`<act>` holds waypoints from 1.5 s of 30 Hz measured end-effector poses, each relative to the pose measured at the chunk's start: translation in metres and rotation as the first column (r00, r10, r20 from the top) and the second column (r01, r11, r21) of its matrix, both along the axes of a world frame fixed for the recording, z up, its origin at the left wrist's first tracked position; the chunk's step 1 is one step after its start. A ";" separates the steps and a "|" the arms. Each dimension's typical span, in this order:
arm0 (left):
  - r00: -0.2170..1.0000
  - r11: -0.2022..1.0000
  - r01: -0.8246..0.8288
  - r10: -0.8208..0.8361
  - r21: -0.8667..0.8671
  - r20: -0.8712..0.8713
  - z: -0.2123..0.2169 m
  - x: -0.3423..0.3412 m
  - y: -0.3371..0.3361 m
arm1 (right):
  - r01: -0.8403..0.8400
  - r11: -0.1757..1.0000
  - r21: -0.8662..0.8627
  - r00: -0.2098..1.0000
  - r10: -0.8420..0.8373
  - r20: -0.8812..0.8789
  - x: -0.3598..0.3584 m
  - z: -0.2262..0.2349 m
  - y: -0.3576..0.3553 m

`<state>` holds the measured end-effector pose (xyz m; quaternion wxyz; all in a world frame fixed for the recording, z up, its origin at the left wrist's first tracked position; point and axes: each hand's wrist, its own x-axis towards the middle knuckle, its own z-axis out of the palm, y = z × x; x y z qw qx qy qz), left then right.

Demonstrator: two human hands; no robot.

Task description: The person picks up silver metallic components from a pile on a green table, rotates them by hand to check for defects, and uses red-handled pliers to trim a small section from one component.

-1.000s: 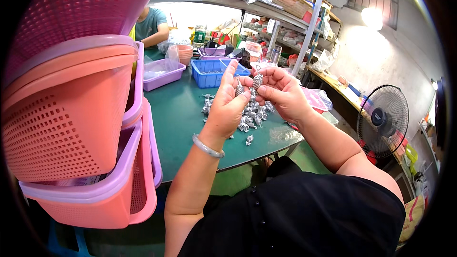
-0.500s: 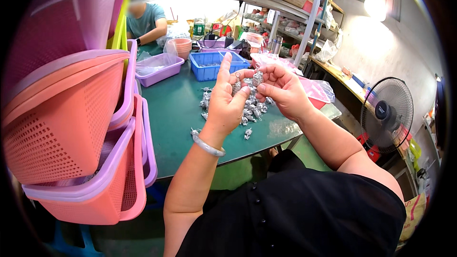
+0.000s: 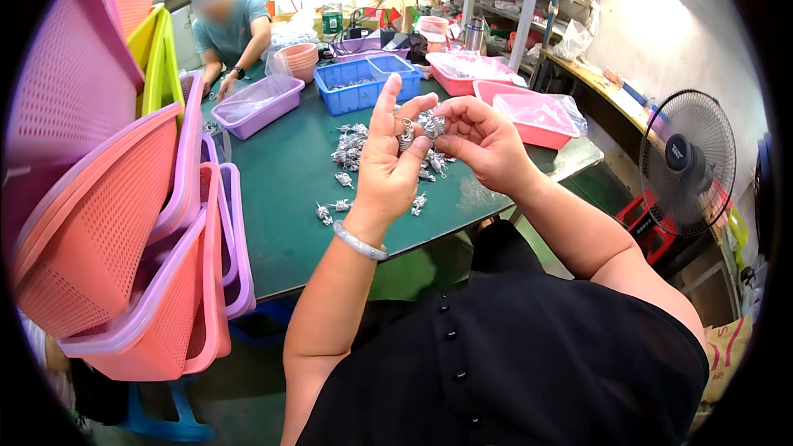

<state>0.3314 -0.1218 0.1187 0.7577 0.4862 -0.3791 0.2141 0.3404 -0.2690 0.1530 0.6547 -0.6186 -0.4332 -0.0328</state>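
Above the green table (image 3: 285,223), my left hand (image 3: 387,157) pinches a small silver coiled-wire piece with a loop at its top (image 3: 405,135) between thumb and fingers, its index finger pointing up. Close beside it, the fingertips of my right hand (image 3: 487,149) are closed on a second silver coiled-wire piece (image 3: 432,122), partly blurred against the pile. Behind and below my hands lies a heap of similar silver pieces (image 3: 351,147), partly hidden by them. Several single pieces lie apart nearer the front, one of them a loose silver piece (image 3: 419,203) next to my left wrist.
Stacked pink and purple baskets (image 3: 107,231) rise at the left. A blue divided tray (image 3: 347,97), a purple tray (image 3: 263,111) and a pink tray (image 3: 537,128) stand farther back. A co-worker (image 3: 235,33) sits at the far left; a black fan (image 3: 687,157) stands at right.
The view has shifted, bringing more of the co-worker and the pink trays into sight. Both hands still hold their pieces close together. More loose pieces show near my left wrist.
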 end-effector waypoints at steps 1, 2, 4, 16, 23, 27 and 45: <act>1.000 1.000 -0.008 0.008 0.010 -0.013 -0.001 0.000 -0.003 | 0.005 1.000 -0.005 1.000 -0.006 -0.010 0.000 0.000 -0.005; 1.000 1.000 -0.014 0.014 0.019 -0.025 -0.001 0.001 -0.005 | 0.013 1.000 -0.011 1.000 -0.013 -0.019 0.001 0.000 -0.009; 0.998 0.999 -0.018 0.019 0.028 -0.053 -0.005 0.005 -0.009 | 0.024 1.000 0.011 0.997 -0.023 -0.071 0.002 -0.004 -0.018; 0.894 0.988 0.126 -0.075 0.087 -0.442 -0.031 0.020 -0.017 | 0.260 0.964 -0.049 0.958 -0.264 -0.112 0.033 0.007 -0.107; 0.873 0.984 0.086 0.000 0.155 -0.488 -0.047 0.031 0.000 | 0.201 0.977 -0.069 0.958 -0.210 -0.196 0.054 -0.012 -0.113; 0.855 0.989 0.134 -0.085 0.061 -0.512 -0.042 0.022 0.001 | 0.137 0.989 -0.049 0.960 -0.145 -0.241 0.058 -0.027 -0.110; 0.642 0.868 0.280 -0.487 -0.410 -0.593 -0.035 0.015 0.014 | -0.296 0.949 0.107 0.688 0.289 -0.665 0.069 -0.055 -0.032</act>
